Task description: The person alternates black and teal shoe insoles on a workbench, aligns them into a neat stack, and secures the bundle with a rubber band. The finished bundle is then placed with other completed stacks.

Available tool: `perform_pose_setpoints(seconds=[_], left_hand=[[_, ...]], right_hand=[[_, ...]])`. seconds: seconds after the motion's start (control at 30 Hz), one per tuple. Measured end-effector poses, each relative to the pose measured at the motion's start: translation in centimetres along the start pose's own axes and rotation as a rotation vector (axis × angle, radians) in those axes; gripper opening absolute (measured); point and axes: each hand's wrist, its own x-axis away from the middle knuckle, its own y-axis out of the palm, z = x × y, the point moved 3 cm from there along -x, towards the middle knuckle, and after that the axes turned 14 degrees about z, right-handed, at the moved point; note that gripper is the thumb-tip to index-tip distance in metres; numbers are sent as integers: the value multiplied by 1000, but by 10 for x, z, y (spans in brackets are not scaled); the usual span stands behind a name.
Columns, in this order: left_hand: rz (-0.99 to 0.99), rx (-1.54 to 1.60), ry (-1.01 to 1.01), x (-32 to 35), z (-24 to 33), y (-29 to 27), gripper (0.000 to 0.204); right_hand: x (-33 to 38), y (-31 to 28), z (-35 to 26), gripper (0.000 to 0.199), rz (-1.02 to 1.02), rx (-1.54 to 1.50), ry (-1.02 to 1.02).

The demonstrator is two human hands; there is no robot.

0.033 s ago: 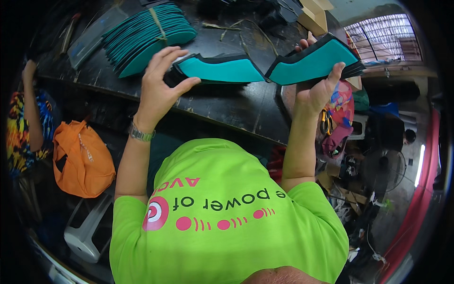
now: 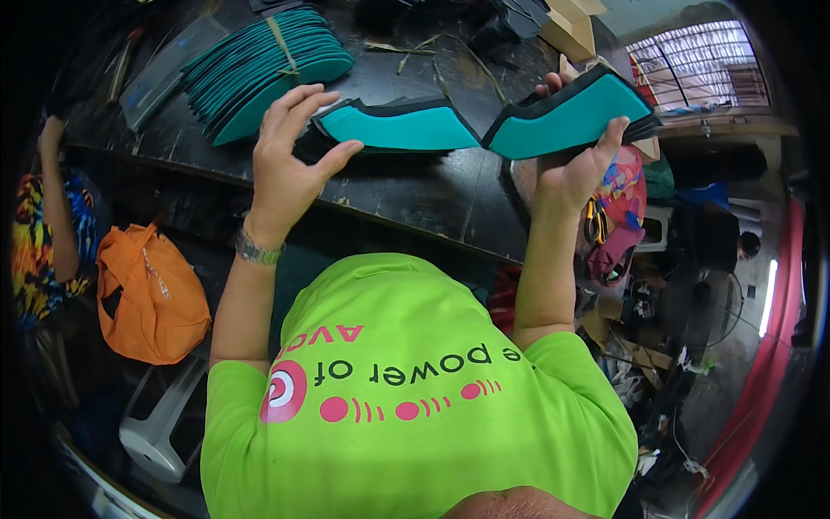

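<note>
Our left hand (image 2: 290,156) curves wide around the outer end of the left stack (image 2: 402,127) of teal pieces edged in black, its thumb by the lower edge; we cannot tell whether it grips the stack or only steadies it. Our right hand (image 2: 575,173) holds the right stack (image 2: 571,118) firmly, thumb across the teal face and fingers behind the upper edge. We have both stacks over the black table (image 2: 415,199), their inner tips meeting or nearly so between our hands.

Beyond our left hand lies a thick bundle (image 2: 264,73) of similar teal pieces, a band around its middle. Loose strips (image 2: 432,52) lie farther back, near an open cardboard box (image 2: 571,26). Scissors (image 2: 595,222) show beside our right forearm. Left of us are an orange bag (image 2: 151,294) and another person's arm (image 2: 56,208).
</note>
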Motion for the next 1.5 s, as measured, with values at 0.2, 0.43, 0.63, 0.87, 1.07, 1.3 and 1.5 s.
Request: perform_pose_setpoints(seconds=[0.2,0.43,0.63,0.87,1.07,1.3,1.5], left_hand=[[-306,554,-276,29,51,36,68],[-396,433,-334,40,50,46,51],[-359,115,34,31,44,42,47],[-403,36,8,50,35,58,49],[-392,0,-92,57,29,61,57],[-345,-49,-13,61,28,65,75],[-352,-52,31,59,30,66,77]], right_hand=[[64,-8,24,83,-219,-86,313],[87,-37,54,77,-340,105,374],[60,-66,31,95,-301,388,284],[59,-65,13,78,-362,960,-577],[64,-59,9,35,-555,1054,-575],[55,-65,-19,34,-843,1131,-245],[55,-60,-24,35,-888,1122,-241]])
